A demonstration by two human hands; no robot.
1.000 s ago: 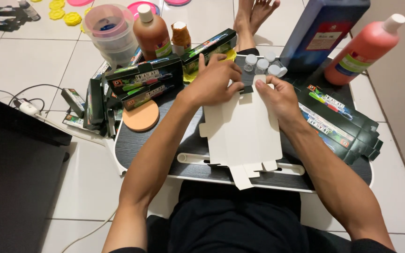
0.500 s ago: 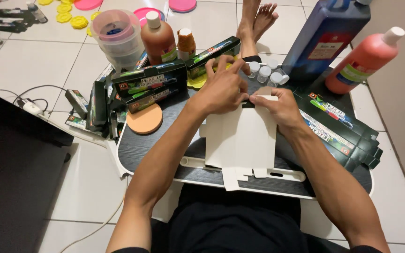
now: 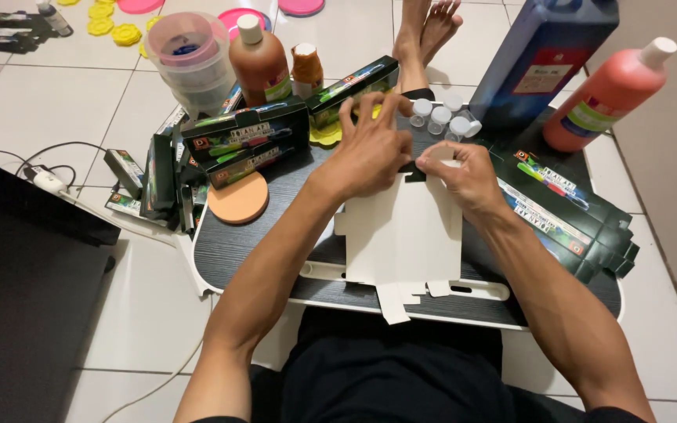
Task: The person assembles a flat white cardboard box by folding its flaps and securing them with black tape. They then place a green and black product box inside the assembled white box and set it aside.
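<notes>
In the head view, a flat, unfolded white cardboard box blank lies at the centre of the dark lap desk, its tabs hanging over the near edge at 6 o'clock. The left hand presses on its far end with fingers spread apart, while the right hand has its fingers pinched together on the blank's top edge. A cluster of small clear vials stands at 12 o'clock just beyond the hands, a round orange disc lies at 9 o'clock, stacked dark green boxes sit at 10 o'clock, and a coral bottle leans at 2 o'clock.
</notes>
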